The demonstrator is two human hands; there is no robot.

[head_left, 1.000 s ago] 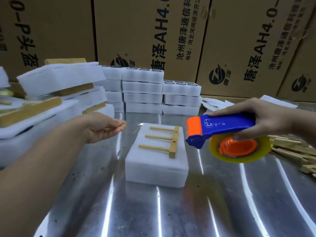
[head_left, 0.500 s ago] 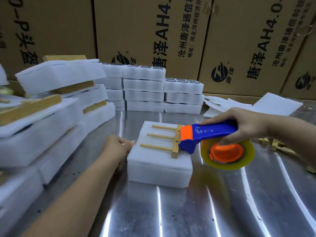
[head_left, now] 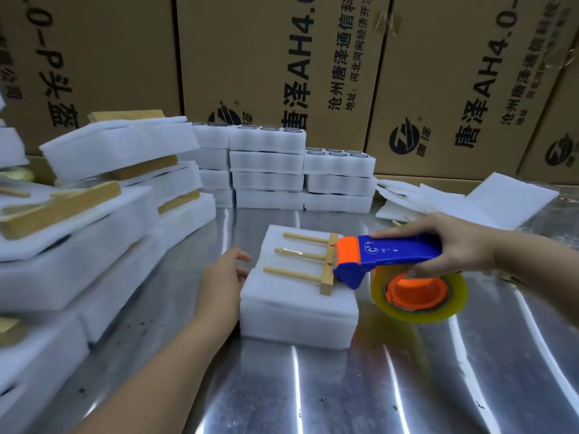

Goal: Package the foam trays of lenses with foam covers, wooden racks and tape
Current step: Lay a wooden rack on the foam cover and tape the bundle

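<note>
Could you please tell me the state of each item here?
Foam package: covered, tape strip started on top.
Wooden rack: flat on the package.
Tape dispenser: gripped by right hand, head at rack's crossbar.
Left hand: touching package's side.
Back trays: stacked, uncovered.

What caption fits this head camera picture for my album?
Right hand holds a tape dispenser against the wooden rack on a foam block; left hand touches the block's side.
</note>
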